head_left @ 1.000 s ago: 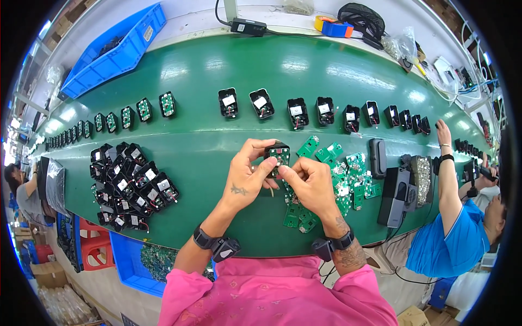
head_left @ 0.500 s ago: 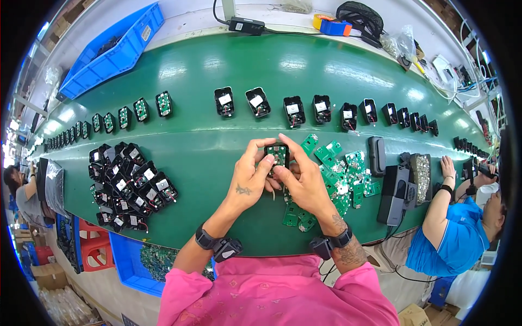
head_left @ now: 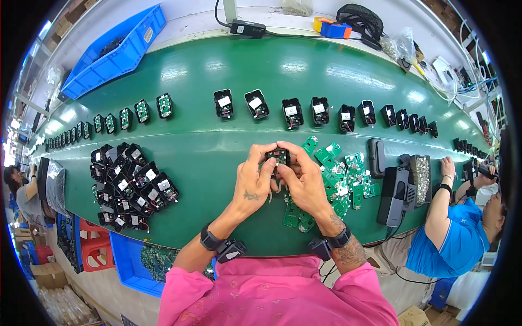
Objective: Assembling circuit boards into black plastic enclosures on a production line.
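Observation:
Between my two hands is a black plastic housing with a green circuit board (head_left: 279, 156) in its open face. My left hand (head_left: 254, 175) grips its left side, thumb pressed on the board. My right hand (head_left: 302, 176) closes round the other side, its thumb on the board's lower part. The fingers hide much of the housing. Just right of my right hand lies a loose heap of green circuit boards (head_left: 338, 179). Off to the left is a pile of black housings (head_left: 130, 182) with white parts and wires inside.
Across the green table (head_left: 217, 146) runs a row of black housings (head_left: 292, 113); those on the left (head_left: 165, 106) carry green boards. A blue bin (head_left: 114, 54) stands far left. At right are a grey device (head_left: 392, 195), a box of small metal parts (head_left: 420, 179) and a co-worker (head_left: 451, 233).
Both hands have drawn slightly nearer to me with the housing, and my thumbs have shifted on the board. The view has moved a little.

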`<action>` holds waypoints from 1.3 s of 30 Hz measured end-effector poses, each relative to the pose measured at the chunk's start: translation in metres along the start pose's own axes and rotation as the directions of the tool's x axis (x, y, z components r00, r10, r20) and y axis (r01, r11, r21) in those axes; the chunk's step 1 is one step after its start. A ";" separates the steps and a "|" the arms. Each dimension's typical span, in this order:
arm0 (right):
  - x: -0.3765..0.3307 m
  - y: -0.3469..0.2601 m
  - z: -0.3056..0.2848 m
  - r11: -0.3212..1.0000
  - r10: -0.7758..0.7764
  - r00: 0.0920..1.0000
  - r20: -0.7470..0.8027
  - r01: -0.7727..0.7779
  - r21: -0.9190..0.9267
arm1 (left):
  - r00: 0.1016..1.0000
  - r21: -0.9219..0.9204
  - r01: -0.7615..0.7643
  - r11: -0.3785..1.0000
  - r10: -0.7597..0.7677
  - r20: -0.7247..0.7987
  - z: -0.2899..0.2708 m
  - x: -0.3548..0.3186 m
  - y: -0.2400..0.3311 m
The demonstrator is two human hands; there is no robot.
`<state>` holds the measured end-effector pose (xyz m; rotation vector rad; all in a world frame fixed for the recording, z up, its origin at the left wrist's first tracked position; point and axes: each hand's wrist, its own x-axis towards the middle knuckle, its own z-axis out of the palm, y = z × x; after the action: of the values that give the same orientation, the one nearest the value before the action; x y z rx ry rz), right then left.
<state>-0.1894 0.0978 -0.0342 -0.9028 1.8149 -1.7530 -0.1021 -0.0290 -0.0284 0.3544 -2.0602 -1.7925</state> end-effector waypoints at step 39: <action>-0.018 -0.020 -0.004 0.516 -0.848 0.525 -0.077 0.784 -0.344 | 0.459 0.531 -0.773 0.347 0.884 0.091 0.016 -0.013 0.038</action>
<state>-0.1770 0.1139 -0.0159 -2.0321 1.9444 -2.2434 -0.0949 -0.0033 0.0056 -0.3654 -1.9283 -0.5197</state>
